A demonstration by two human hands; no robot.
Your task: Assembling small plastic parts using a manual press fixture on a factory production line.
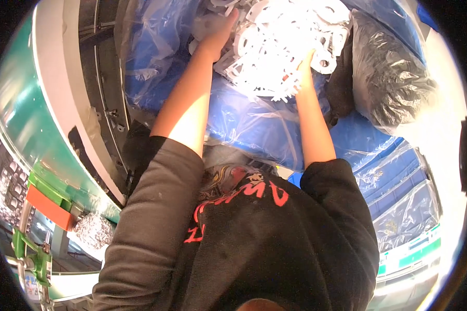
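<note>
A large heap of white plastic parts (267,52), with rings, holes and thin prongs, lies between my hands at the top of the view. Strong light washes out its middle. My left hand (219,40) presses against the heap's left side, thumb pointing away from me. On the near right side, my right hand (304,72) grips the parts with its thumb on top. The other fingers of both hands are mostly hidden by the heap. Beneath is a blue bin (254,122) lined with clear plastic film.
A knotted-looking clear plastic bag (392,72) bulges right of the heap, beside dark cloth (341,88). Blue crates (399,181) under film stand at the lower right. To the left run a green curved surface (23,98) and a metal frame (101,78); an orange block (47,207) is below.
</note>
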